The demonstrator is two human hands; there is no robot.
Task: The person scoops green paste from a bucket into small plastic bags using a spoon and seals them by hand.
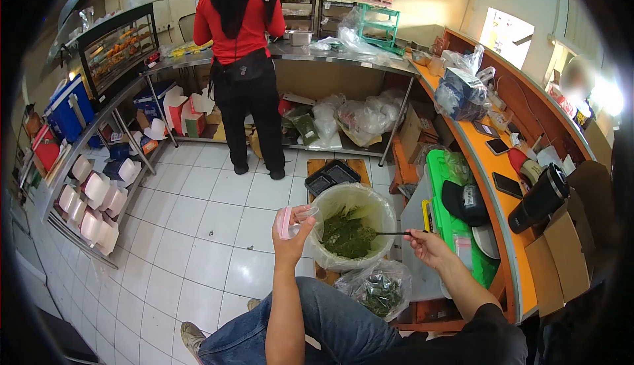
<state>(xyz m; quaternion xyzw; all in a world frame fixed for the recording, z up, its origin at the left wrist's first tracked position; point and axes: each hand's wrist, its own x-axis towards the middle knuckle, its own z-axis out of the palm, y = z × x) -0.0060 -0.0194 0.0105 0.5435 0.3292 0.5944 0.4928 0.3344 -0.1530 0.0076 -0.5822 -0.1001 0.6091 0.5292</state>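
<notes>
My left hand (pixel 290 236) is closed round a small clear plastic bag (pixel 286 222) with a pinkish top edge, at the left rim of a lined bucket (pixel 385 201). Inside the bucket lies a dark green leafy mass (pixel 347 234). From the right, my right hand (pixel 429 249) grips the thin dark handle of a utensil (pixel 394 233), whose far end is sunk in the green mass. Below the bucket is a clear bag of green leaves (pixel 381 294). A black compartment tray (pixel 332 176) rests just behind the bucket.
A person in a red top (pixel 241 28) stands at the metal counter (pixel 310 52), facing away. On the right are a green lid (pixel 444 183), an orange shelf (pixel 485 167) with phones and a black tumbler (pixel 538 200). Stacked boxes (pixel 96 190) stand left.
</notes>
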